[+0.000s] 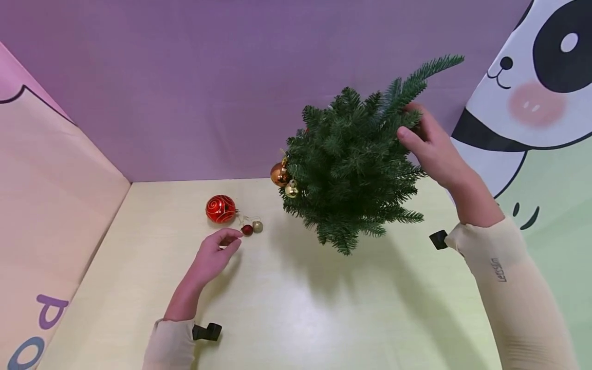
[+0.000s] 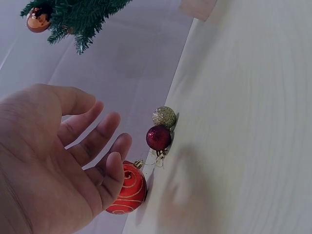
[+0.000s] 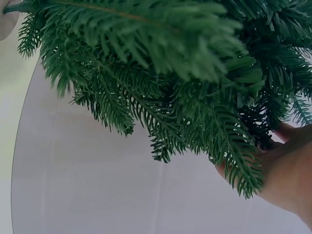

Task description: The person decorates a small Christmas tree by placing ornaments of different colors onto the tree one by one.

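A small green artificial Christmas tree [image 1: 351,159] stands toward the back of the table. On its left side hang a copper bauble [image 1: 279,174] and a small gold bauble [image 1: 292,188]. My right hand [image 1: 432,146] holds a branch on the tree's right side between thumb and fingers; needles partly hide the fingers in the right wrist view. Near the loose ornaments, my left hand [image 1: 217,254] hovers with relaxed fingers, nothing in it. Closest to it are a small dark red bauble [image 2: 158,138] and a glittery gold bauble [image 2: 164,117], side by side. A large red swirled bauble [image 1: 220,209] lies behind them.
The pale table [image 1: 287,318] meets a purple cloth backdrop [image 1: 185,92] behind the tree. A peach panel [image 1: 51,195] rises at the left, and a panda-printed panel [image 1: 532,103] at the right. A pale wooden block [image 2: 199,7] shows below the tree in the left wrist view.
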{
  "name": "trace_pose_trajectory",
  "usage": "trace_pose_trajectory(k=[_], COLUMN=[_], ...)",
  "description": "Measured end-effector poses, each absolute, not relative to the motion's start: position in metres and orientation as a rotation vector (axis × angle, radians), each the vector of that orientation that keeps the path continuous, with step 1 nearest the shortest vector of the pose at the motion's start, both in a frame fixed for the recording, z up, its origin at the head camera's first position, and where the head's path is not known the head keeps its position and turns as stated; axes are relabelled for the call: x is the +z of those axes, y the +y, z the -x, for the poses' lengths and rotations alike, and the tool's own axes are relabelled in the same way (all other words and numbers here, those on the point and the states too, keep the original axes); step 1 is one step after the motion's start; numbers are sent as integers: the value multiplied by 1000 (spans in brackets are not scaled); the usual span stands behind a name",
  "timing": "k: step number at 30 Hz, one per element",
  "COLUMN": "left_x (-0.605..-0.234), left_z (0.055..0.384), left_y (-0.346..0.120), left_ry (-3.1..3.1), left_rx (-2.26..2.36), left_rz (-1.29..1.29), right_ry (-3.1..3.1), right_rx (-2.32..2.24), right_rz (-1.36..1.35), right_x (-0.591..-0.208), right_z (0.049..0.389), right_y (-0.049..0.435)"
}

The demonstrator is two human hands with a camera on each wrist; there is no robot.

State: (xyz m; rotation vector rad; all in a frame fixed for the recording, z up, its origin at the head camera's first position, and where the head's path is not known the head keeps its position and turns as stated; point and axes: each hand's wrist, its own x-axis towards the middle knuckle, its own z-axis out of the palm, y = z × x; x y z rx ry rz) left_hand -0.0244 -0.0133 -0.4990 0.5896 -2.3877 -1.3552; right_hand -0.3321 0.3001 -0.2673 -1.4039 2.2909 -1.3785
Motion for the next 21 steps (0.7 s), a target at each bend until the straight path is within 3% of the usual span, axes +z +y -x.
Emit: trace_pose_trajectory(k=[21], left_x=[-503], left_z=[34], left_y=[-27], left_ry=[-2533], left_rx=[-1054], left_rz=[-659], right_ry=[2336], right_rx=[-1414], right_rz=[1370], right_x=[-264], right_z=[311], right_y=[310])
